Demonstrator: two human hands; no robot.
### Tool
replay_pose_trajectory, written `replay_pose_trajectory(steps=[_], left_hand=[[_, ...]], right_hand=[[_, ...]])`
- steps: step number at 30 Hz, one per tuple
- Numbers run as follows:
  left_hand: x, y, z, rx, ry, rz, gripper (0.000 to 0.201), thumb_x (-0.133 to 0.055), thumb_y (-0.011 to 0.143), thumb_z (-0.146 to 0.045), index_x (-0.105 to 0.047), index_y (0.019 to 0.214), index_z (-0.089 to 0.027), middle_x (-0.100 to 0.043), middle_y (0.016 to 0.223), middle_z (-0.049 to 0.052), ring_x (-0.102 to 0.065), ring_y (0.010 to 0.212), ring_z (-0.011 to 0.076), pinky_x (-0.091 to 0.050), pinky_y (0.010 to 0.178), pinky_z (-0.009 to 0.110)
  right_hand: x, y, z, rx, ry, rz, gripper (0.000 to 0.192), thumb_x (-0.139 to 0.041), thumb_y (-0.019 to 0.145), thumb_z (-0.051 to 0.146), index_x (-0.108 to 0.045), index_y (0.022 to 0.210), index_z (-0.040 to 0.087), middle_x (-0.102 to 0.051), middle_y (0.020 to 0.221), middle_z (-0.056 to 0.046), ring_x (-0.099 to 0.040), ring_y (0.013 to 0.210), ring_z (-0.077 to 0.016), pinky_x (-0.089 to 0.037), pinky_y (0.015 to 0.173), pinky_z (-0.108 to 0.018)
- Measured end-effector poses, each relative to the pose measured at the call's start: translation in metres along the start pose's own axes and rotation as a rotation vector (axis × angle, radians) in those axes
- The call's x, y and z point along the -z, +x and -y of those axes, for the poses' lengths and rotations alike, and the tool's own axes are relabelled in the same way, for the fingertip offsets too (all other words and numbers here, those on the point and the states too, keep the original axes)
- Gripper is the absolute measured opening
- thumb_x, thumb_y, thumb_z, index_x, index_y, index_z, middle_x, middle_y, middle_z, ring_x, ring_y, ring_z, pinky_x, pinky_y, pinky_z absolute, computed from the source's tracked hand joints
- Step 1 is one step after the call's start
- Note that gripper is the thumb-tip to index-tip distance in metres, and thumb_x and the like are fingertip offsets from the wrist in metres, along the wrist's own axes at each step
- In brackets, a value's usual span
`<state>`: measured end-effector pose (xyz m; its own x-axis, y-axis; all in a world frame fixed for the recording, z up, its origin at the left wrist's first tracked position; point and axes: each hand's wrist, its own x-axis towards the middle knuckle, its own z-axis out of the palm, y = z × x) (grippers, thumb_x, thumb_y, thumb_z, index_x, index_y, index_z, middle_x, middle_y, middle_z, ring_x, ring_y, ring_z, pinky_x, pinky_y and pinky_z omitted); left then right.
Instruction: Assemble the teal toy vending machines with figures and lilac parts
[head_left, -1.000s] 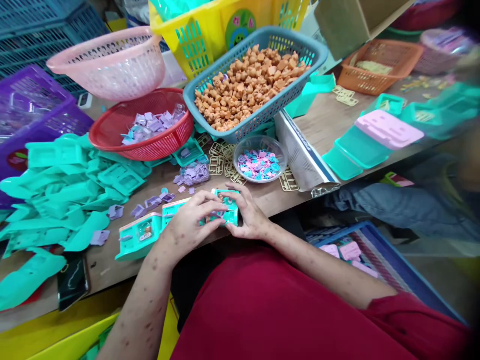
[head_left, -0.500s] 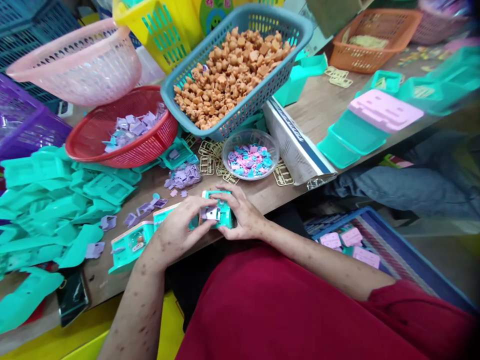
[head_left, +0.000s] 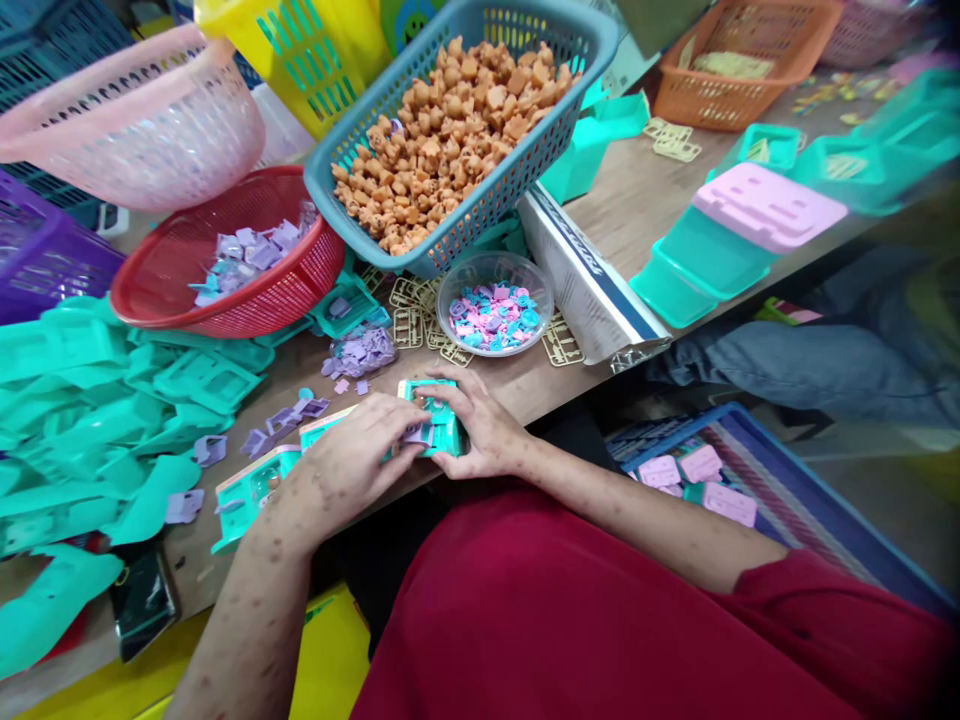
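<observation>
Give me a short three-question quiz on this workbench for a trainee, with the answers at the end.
1. True or false: the left hand is reaching into the red basket.
2. Which container holds the pile of brown pieces?
a) the red basket
b) the blue-grey basket
c) the orange basket
3. Fill in the blank: the small parts in the clear round bowl are pink, purple and ____.

Key:
1. False; it is at the teal piece held by the right hand.
2. b
3. blue

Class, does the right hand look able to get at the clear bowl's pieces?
Probably yes: the right hand grips the turquoise case, but the open bowl stands just beyond, seemingly unblocked.
</observation>
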<state>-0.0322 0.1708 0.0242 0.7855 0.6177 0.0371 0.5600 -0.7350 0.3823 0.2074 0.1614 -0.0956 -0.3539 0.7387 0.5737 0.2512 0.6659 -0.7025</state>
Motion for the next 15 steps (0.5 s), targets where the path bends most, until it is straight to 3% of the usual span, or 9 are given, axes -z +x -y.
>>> replay_pose_trajectory(steps=[6,15], left_hand=[[0.000,0.000,-0.001,0.060,0.031,-0.017,0.031,-0.064,0.112,-0.037,-0.064,0.140,-0.024,-0.067,0.144,0.013,-0.067,0.133,0.0296,-0.059,0.110,0.046],[0.003,0.006,-0.010,-0.035,0.192,-0.026,0.028,-0.057,0.113,-0.034,-0.069,0.132,-0.016,-0.075,0.134,0.018,-0.071,0.125,0.0363,-0.060,0.107,0.054]], right_hand=[[-0.001,0.000,-0.001,-0.006,-0.007,0.011,0.090,-0.082,0.085,0.048,-0.039,0.162,0.034,-0.045,0.164,-0.016,-0.045,0.157,-0.0409,-0.041,0.129,-0.068],[0.000,0.000,-0.002,-0.019,-0.012,0.032,0.090,-0.081,0.085,0.049,-0.037,0.163,0.036,-0.044,0.166,-0.015,-0.044,0.159,-0.0409,-0.039,0.130,-0.069]])
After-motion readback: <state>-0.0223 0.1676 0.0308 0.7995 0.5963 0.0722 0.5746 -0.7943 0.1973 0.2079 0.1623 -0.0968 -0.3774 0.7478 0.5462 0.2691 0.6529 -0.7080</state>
